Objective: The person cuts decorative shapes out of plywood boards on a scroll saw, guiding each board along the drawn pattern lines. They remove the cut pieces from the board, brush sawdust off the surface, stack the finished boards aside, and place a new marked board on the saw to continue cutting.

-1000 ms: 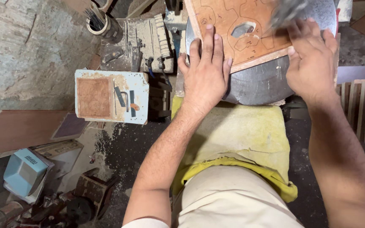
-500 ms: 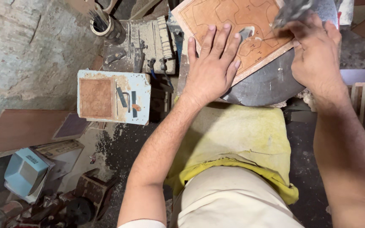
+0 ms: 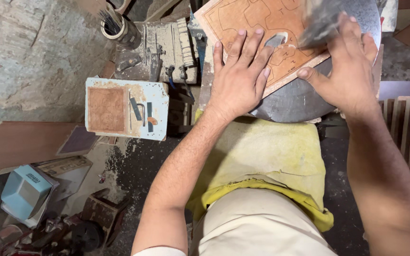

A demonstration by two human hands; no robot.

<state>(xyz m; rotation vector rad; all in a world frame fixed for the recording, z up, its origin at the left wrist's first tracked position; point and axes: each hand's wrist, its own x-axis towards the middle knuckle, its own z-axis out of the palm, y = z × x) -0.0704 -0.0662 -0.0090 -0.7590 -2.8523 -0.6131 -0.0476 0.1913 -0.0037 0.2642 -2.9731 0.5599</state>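
Head view, looking straight down: the left hand (image 3: pixel 239 78) lies flat with its fingers spread on a thin orange-brown wooden board (image 3: pixel 262 33), gripping nothing, only pressing the panel down. The board rests on a round grey metal table (image 3: pixel 300 97) and is marked with curved outlines; a small cut-out hole (image 3: pixel 276 40) sits just beyond the left fingertips. The board is turned askew, its near edge running from beside the left wrist up and away toward the right hand, so its long axis appears to slant from the lower left to the upper right of the table, with the near corner pointing back toward the person; the far end runs out of view.

The right hand (image 3: pixel 349 66) is on the right side of the board, thumb stretched toward the left hand and touching the board's near edge. Its fingers curl over a blurred grey object (image 3: pixel 321 21); it may be a cloth or sanding block, but the blur is too strong to tell, and whether the fingers truly clasp it cannot be told.

Below both wrists a yellow cloth (image 3: pixel 266 156) covers the lap. To the left of the left forearm stands a pale blue box (image 3: pixel 126 109) with a brown square face, and farther out a blue container (image 3: pixel 22 192) sits on the dusty floor
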